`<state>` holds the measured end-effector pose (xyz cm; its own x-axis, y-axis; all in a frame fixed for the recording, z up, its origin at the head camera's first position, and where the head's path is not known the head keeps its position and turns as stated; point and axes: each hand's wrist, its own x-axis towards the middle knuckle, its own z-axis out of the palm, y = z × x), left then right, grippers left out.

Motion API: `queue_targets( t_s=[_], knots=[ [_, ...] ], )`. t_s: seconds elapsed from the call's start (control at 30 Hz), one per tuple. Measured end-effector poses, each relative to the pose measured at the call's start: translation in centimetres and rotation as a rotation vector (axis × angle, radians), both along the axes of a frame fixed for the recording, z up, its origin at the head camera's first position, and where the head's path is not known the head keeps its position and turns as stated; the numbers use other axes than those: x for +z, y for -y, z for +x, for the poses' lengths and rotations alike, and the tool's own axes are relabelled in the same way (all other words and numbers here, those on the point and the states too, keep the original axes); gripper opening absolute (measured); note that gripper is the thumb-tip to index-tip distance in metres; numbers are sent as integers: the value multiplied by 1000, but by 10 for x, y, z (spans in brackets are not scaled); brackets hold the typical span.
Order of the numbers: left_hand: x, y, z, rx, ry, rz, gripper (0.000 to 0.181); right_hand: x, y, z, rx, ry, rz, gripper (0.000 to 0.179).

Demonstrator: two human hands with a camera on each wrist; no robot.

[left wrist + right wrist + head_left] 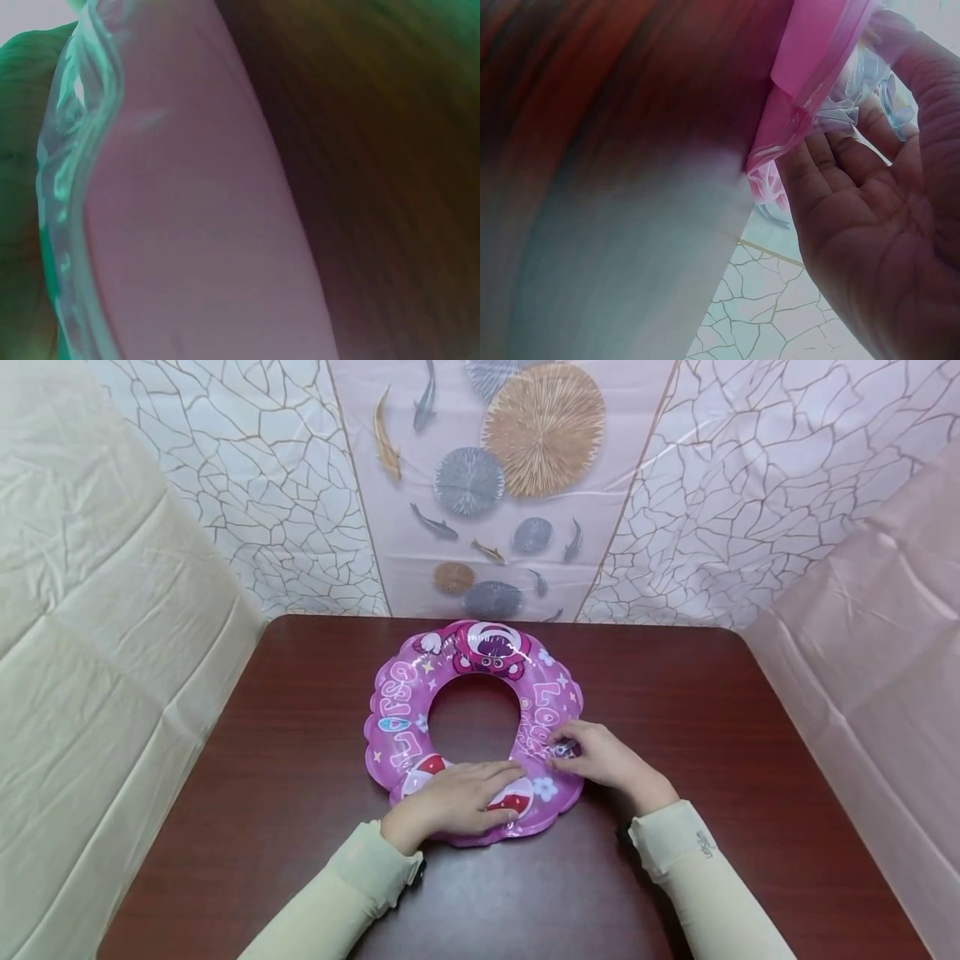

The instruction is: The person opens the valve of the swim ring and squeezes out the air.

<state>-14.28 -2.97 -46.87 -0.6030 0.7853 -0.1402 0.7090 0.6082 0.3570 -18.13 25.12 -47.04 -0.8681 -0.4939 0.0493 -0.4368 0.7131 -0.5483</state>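
Note:
A purple-pink inflatable swim ring, printed with a bear, flowers and lettering, lies on the dark red-brown table, rounded out with air. My left hand rests flat on its near side, fingers reaching right over a strawberry print. On the ring's right side, my right hand pinches the clear plastic valve between thumb and fingers. The right wrist view shows the transparent valve by the curled fingers. In the left wrist view the ring's pink underside and clear seam fill much of the picture.
The wooden table extends around the ring on all sides. Behind it hangs a patterned cloth with fish and round shapes. Pale quilted cloth walls stand at left and right.

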Motion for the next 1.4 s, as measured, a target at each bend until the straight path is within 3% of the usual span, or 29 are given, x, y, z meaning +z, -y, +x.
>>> queue_targets(
  t_s=[1.4],
  knots=[
    [-1,-2,1,-3,2,-41,67,-3,1,0,17,4,14,31]
  ],
)
